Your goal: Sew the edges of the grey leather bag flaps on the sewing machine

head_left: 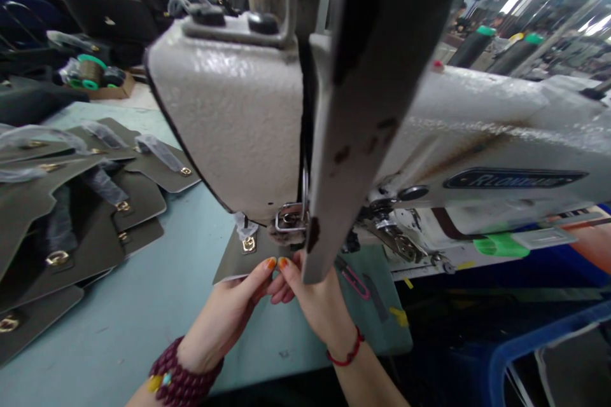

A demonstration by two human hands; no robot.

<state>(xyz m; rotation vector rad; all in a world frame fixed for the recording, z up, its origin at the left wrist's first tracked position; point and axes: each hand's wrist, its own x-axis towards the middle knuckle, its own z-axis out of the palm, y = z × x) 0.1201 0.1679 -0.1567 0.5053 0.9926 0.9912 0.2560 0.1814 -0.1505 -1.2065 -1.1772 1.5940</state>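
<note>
A dark grey bag panel (231,259) with a gold buckle and a plastic-wrapped strap lies under the head of a sewing machine (233,108). My left hand (233,308) pinches the panel's near edge, thumb on top and fingers underneath. Close beside it, my right hand (312,299) is closed at the same edge, its thumb tip almost touching my left thumb. The machine's upright bar covers part of my right hand. Around the needle, the machine head hides the panel's far part.
Several similar panels (95,222) with wrapped straps are piled at left on the pale green table (157,311). Pink-handled snips (356,283) lie right of my right hand. A box of thread spools (93,76) stands behind. A blue bin (506,356) is at lower right.
</note>
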